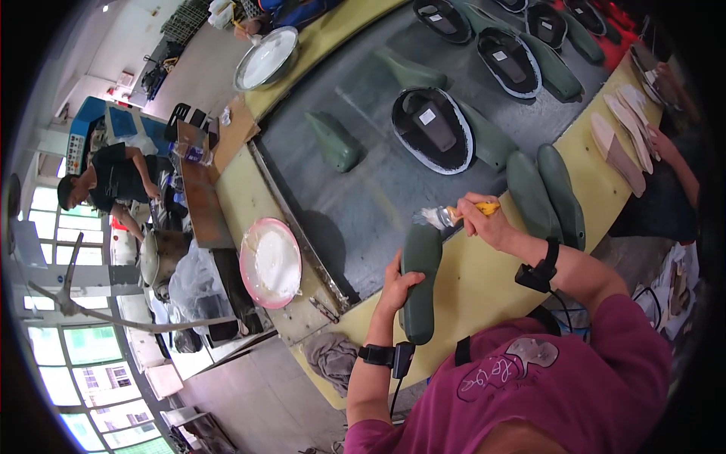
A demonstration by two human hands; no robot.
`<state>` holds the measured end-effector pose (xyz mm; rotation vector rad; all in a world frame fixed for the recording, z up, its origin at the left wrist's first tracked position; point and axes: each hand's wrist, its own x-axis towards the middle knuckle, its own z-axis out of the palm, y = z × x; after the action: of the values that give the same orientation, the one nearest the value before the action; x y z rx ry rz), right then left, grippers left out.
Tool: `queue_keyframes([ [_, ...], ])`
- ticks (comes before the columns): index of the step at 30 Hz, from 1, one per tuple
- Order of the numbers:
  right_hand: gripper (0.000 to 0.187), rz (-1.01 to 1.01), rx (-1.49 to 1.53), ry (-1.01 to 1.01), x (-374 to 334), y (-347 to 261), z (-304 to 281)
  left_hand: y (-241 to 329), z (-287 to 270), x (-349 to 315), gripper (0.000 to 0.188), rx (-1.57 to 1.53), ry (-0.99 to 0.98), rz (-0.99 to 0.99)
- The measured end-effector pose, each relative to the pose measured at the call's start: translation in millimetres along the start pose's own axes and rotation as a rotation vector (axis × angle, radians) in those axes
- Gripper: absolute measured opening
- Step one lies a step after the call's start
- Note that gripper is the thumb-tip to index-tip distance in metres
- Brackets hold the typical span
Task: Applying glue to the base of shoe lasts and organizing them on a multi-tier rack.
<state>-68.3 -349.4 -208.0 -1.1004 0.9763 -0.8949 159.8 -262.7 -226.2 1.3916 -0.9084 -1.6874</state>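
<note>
A dark green shoe last (420, 291) is gripped in my left hand (397, 284), its sole side facing up. My right hand (484, 221) is closed round the yellow handle of a paintbrush (446, 216). The white-smeared bristles touch the far end of the last. Two more green lasts (532, 195) lie side by side to the right of my right hand. Beyond my hands, a black shoe upper (432, 130) with a white-coated rim rests on the dark belt, a green last against it.
A pink-rimmed basin (271, 263) of white paste stands at left, near a grey rag (331, 362). Another basin (266, 59) sits at the far left. More uppers (509, 63) and lasts lie on the belt (363, 136). Insoles (616, 151) lie near a co-worker's hand (665, 144); another person (113, 178) stands left.
</note>
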Motion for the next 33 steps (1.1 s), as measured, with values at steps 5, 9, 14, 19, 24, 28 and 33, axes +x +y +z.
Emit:
queue_keyframes([
  [5, 0.025, 0.132, -0.225, -0.044, -20.8, 26.8, -4.9, -8.1, -41.5, 46.3, 0.053, -0.093, 0.137, -0.019],
  [9, 0.016, 0.093, -0.173, -0.017, -33.8, 11.3, -9.5, 1.8, -64.1, 112.9, 0.054, 0.186, 0.393, 0.072],
  [14, 0.01, -0.17, -0.353, -0.029, -46.6, 15.5, -28.2, -20.1, -71.1, 166.2, 0.065, 0.706, 0.603, 0.16],
  [19, 0.01, -0.507, -0.664, -0.045, -64.3, 5.4, -62.6, -36.1, -59.9, 143.6, 0.065, 0.897, 0.666, 0.289],
  [24, 0.022, -0.706, -1.042, 0.134, -72.6, 2.0, -142.2, -53.0, -0.4, 78.0, 0.059, 1.099, 0.46, 0.403],
  [28, 0.035, -0.371, -0.963, 0.347, -77.4, 8.9, -167.9, -48.9, 55.3, 57.8, 0.05, 0.939, 0.243, 0.511],
  [33, 0.041, -0.226, -0.738, 0.271, -82.7, 27.2, -172.1, -29.3, 136.8, 62.7, 0.047, 0.842, 0.044, 0.585],
])
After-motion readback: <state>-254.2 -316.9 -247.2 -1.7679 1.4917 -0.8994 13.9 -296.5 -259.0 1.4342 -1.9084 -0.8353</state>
